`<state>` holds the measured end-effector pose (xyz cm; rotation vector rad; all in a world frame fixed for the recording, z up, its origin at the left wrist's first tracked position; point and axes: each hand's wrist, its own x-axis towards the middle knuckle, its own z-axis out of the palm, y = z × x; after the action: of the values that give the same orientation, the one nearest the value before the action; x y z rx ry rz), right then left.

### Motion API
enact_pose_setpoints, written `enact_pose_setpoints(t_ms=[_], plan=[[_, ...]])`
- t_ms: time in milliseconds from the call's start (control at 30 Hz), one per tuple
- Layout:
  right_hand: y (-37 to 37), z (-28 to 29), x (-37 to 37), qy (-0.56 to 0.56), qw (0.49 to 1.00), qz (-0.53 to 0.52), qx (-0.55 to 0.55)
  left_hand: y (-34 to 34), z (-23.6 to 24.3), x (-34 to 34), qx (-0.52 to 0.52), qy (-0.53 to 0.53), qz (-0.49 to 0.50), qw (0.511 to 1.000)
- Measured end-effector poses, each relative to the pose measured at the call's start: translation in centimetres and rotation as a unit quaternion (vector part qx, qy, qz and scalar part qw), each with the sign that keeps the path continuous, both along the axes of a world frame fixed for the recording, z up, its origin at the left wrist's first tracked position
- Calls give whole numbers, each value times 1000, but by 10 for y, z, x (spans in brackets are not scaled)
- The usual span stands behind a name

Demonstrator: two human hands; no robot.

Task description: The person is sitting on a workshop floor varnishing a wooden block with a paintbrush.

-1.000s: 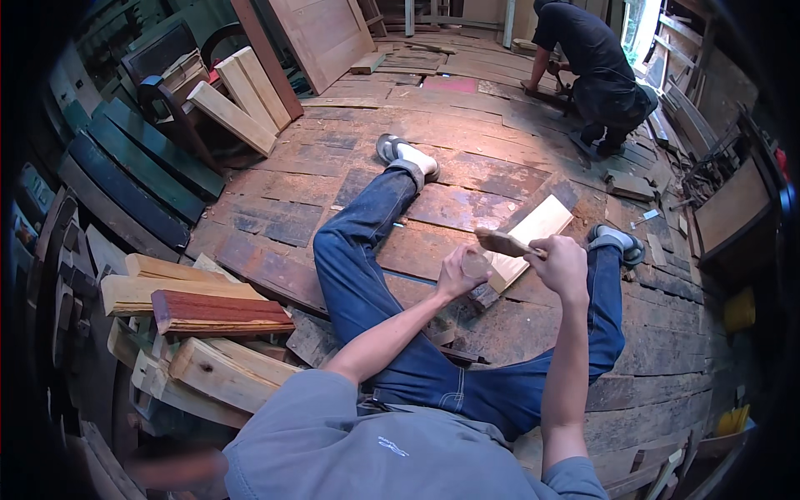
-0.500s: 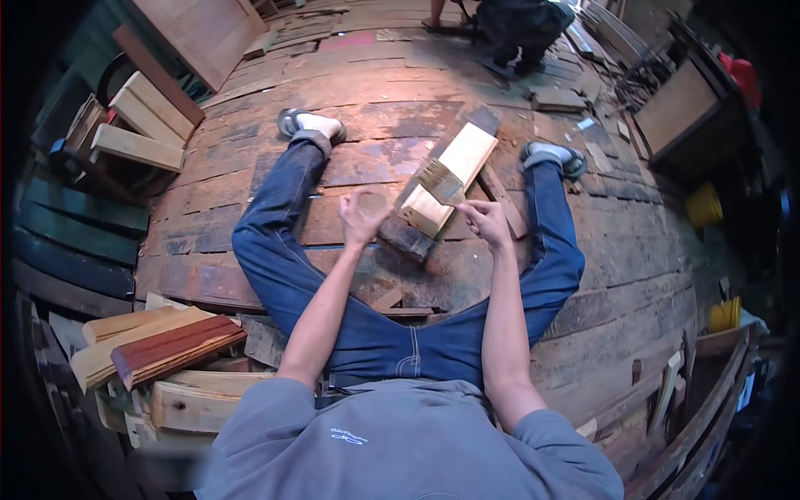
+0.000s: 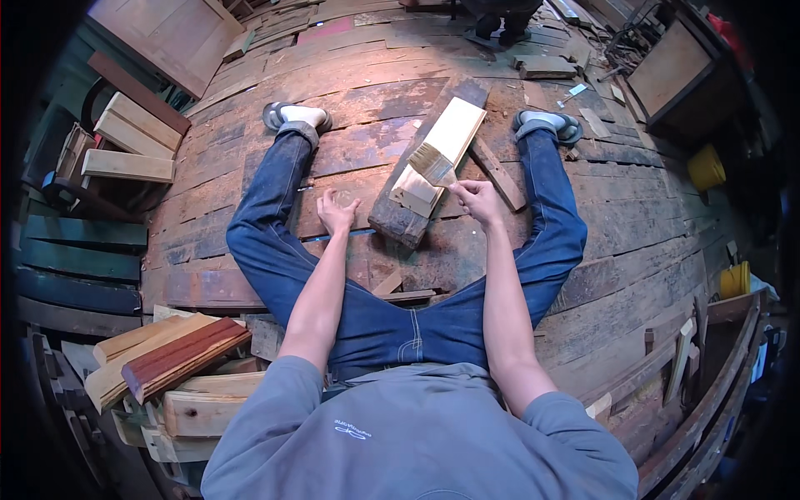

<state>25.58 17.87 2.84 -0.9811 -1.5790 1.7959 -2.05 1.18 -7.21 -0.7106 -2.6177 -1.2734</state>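
Observation:
My right hand (image 3: 477,202) pinches the handle of a wide, flat paintbrush (image 3: 432,162). Its pale bristles lie across a light wooden board (image 3: 457,129), whose lower part has a sheen. This board rests on a thick, dark timber block (image 3: 398,223) that runs slantwise between my legs. Left of the block, my left hand (image 3: 336,214) has its fingers and thumb curved around what looks like a clear round container (image 3: 342,198), hard to make out against the floor.
A narrow dark wood strip (image 3: 498,173) lies right of the block. Wood pieces, including a reddish moulded one (image 3: 185,358), are stacked at my left side. More boards (image 3: 129,165) lean at the far left. A yellow bucket (image 3: 707,168) stands at right. Another person (image 3: 504,18) is at the far edge.
My left hand has moved left, away from the block. The brush has shifted slightly toward the lower left over the board, still in my right hand. The whole view has tilted a little.

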Motion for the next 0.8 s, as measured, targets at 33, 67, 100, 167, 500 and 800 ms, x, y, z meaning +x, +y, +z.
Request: enact_pose_setpoints(t_ms=[33, 67, 100, 167, 500, 800], plan=[[2, -4, 1, 3, 1000, 1, 9, 0, -2, 0, -9, 4, 2, 1000], [5, -7, 2, 1, 1000, 1, 23, 1, -5, 0, -8, 3, 0, 1000], [4, -6, 1, 1, 1000, 2, 24, -1, -7, -2, -10, 2, 12, 1000], [4, -4, -3, 5, 1000, 11, 13, -5, -10, -8, -10, 2, 26, 1000], [5, -7, -1, -19, 997, -6, 76, 6, 49, 22, -45, 106, 117, 986], [5, -3, 9, 10, 998, -32, 61, 25, 88, 78, 126, 72, -157, 977]])
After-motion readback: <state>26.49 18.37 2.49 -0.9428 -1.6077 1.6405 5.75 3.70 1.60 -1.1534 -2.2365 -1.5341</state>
